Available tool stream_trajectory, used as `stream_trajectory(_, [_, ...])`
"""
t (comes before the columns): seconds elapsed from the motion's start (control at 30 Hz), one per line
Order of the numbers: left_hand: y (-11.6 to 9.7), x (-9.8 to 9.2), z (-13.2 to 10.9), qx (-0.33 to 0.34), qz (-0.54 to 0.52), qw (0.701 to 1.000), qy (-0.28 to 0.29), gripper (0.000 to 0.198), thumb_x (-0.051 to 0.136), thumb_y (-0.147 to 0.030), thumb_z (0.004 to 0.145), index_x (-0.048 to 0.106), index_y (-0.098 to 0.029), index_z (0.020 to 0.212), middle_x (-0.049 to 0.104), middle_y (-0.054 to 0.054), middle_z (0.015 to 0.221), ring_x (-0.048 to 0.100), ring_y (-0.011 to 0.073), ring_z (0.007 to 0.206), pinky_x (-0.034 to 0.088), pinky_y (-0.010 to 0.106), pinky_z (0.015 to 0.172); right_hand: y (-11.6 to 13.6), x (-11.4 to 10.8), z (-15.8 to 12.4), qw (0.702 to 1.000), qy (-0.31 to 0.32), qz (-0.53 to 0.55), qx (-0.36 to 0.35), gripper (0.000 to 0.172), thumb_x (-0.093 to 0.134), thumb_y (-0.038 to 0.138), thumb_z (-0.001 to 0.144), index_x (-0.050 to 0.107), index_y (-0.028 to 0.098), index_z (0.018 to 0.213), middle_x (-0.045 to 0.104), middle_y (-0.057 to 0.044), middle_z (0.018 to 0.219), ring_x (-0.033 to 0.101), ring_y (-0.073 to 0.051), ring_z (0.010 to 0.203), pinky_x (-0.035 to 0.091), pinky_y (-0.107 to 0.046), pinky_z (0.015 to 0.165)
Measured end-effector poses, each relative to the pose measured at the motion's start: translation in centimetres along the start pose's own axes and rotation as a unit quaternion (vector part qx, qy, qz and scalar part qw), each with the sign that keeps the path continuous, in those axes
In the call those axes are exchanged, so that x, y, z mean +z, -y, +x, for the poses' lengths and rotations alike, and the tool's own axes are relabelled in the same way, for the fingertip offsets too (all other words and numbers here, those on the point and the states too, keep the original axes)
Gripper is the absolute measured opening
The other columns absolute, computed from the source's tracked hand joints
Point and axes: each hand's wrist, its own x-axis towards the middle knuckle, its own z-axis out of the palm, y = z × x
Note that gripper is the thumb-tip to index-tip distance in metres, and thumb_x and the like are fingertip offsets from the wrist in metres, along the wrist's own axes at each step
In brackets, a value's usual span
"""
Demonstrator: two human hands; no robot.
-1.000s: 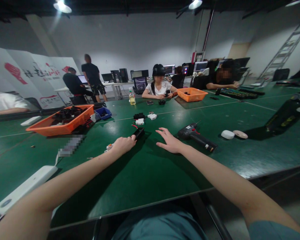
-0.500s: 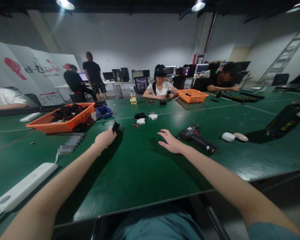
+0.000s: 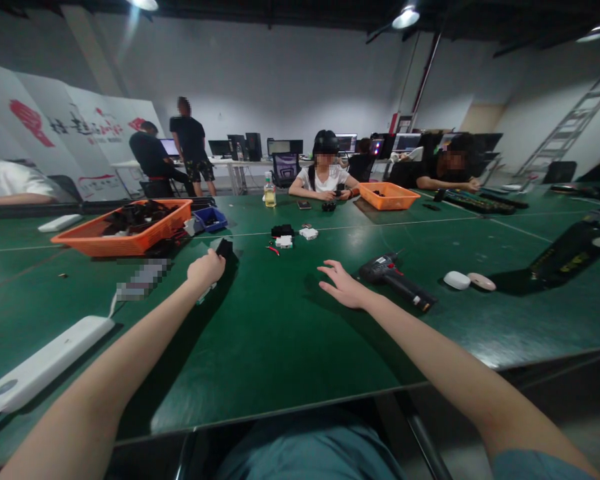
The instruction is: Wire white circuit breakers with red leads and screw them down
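One boxy black piece [image 3: 225,249] was at eleven o'clock, gripped at its near end by the left hand [image 3: 206,269] — likely so the far end stood clear. The right hand [image 3: 343,283], spread and empty, was over the glossy green table [image 3: 260,347]. At that hand's three o'clock lay a dark plastic drill [image 3: 396,277], perhaps for easy reach; at the piece's ten, a slope-walled orange basket [image 3: 130,244].

Open lane: green tabletop [image 3: 267,327] between my left hand [image 3: 206,268] and right hand [image 3: 344,287].
Obstacles I log: drill [image 3: 398,278], right; white block [image 3: 283,241], ahead; orange basket [image 3: 107,247], left.
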Motion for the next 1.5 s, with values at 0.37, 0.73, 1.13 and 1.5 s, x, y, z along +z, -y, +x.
stream_trajectory(0.37, [0.5, 0.6, -0.5, -0.006, -0.012, 0.999, -0.034, 0.047, 0.030, -0.044, 0.093, 0.055, -0.011, 0.115, 0.072, 0.022, 0.100, 0.069, 0.0386, 0.094, 0.050, 0.047, 0.078, -0.6, 0.5, 0.3, 1.000, 0.009, -0.018, 0.003, 0.058, 0.039, 0.059, 0.099, 0.044, 0.023, 0.144, 0.027, -0.015, 0.152, 0.041, -0.032, 0.138, 0.034, -0.054, 0.116])
stream_trajectory(0.73, [0.4, 0.3, -0.5, 0.003, -0.031, 0.996, -0.089, 0.057, 0.031, -0.054, 0.093, 0.052, -0.010, 0.121, 0.066, 0.023, 0.111, 0.066, 0.0376, 0.097, 0.050, 0.048, 0.081, -0.6, 0.6, 0.3, 1.000, 0.005, -0.013, 0.010, 0.057, 0.041, 0.057, 0.099, 0.043, 0.024, 0.145, 0.028, -0.014, 0.151, 0.043, -0.031, 0.136, 0.034, -0.052, 0.116])
stream_trajectory(1.13, [0.1, 1.6, 0.7, 0.096, -0.020, 0.993, -0.072, 0.056, 0.043, -0.043, 0.089, 0.041, -0.014, 0.138, 0.051, 0.021, 0.127, 0.058, 0.0353, 0.109, 0.050, 0.044, 0.084, -0.4, 1.3, 0.9, 0.999, -0.041, -0.016, -0.006, 0.046, 0.046, 0.048, 0.099, 0.048, 0.024, 0.139, 0.042, -0.012, 0.141, 0.055, -0.024, 0.121, 0.047, -0.045, 0.106])
stream_trajectory(1.5, [0.9, 1.8, 0.4, 0.103, -0.028, 0.992, -0.066, 0.056, 0.045, -0.027, 0.087, 0.037, -0.018, 0.142, 0.050, 0.019, 0.126, 0.060, 0.0332, 0.108, 0.052, 0.042, 0.082, 3.5, 5.1, 12.9, 0.985, -0.006, -0.161, -0.065, 0.032, 0.050, 0.040, 0.097, 0.063, 0.018, 0.117, 0.060, -0.011, 0.119, 0.057, -0.023, 0.112, 0.046, -0.038, 0.099])
